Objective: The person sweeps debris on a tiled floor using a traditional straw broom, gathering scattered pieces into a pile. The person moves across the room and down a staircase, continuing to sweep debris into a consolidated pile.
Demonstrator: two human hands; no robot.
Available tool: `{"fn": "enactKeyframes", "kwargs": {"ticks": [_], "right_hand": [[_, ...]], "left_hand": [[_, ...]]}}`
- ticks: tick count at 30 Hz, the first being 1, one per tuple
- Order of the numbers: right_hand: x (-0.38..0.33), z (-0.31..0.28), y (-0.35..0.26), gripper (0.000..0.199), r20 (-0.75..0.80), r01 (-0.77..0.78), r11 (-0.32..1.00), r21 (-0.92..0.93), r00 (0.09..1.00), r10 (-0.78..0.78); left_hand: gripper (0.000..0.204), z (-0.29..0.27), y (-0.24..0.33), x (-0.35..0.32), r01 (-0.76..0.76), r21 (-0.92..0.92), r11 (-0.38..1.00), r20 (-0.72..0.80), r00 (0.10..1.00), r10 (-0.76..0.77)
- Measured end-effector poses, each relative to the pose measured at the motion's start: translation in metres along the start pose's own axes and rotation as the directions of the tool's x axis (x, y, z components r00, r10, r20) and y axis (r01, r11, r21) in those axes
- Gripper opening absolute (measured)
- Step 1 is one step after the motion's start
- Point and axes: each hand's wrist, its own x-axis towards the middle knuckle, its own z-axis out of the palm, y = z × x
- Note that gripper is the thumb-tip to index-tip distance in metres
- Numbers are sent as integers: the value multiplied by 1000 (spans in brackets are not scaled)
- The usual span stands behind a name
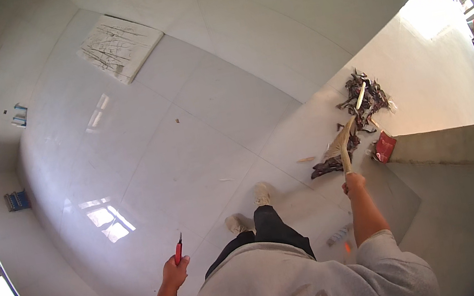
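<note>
My left hand point(174, 272) is closed around a red-handled screwdriver point(178, 253), its thin dark tip pointing up and away from me. Out to the right, my right hand point(354, 183) grips the handle end of a straw-coloured broom point(342, 144). The broom's fanned part reaches down to the floor against dark shredded scraps point(329, 166). Just beyond it lies a larger heap of dark brown scraps point(366, 98), with a pale strip point(360, 96) on top. A crumpled red wrapper point(385, 147) sits right of the broom.
A low grey wall point(456, 147) runs off to the right behind the wrapper. Toward the far left a patterned white panel point(120, 47) lies on the glossy tiled floor point(165, 128). My shoes point(262, 194) stand between my hands. A grey object point(340, 235) lies near my right arm.
</note>
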Motion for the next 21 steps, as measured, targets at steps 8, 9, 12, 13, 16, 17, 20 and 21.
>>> {"fn": "enactKeyframes", "kwargs": {"ticks": [8,9,12,13,16,17,20,21], "right_hand": [[-145,17,89,47,505,62,996,-69,863,-18],[-162,36,98,36,501,94,988,-122,865,-21],[-188,103,139,37,630,222,922,-317,776,30],[-185,127,158,35,700,263,911,-318,713,39],[-204,195,205,35,724,454,751,-480,688,46],[-215,206,210,33,721,514,669,-537,691,48],[-207,203,214,31,688,582,505,-638,724,35],[-189,192,217,31,671,567,516,-642,741,22]], "left_hand": [[39,-6,-67,9,41,-69,997,12,999,-40],[38,-8,-84,10,62,-77,995,15,998,-61],[37,-11,-151,6,142,-81,987,23,990,-141],[35,-14,-164,2,177,-63,982,24,984,-176],[35,-28,-231,-15,258,-70,964,-6,966,-259],[34,-30,-253,-21,298,-90,950,-16,954,-300],[31,-41,-260,-49,365,-96,926,-70,925,-372],[31,-41,-263,-56,369,-121,922,-77,922,-379]]}}
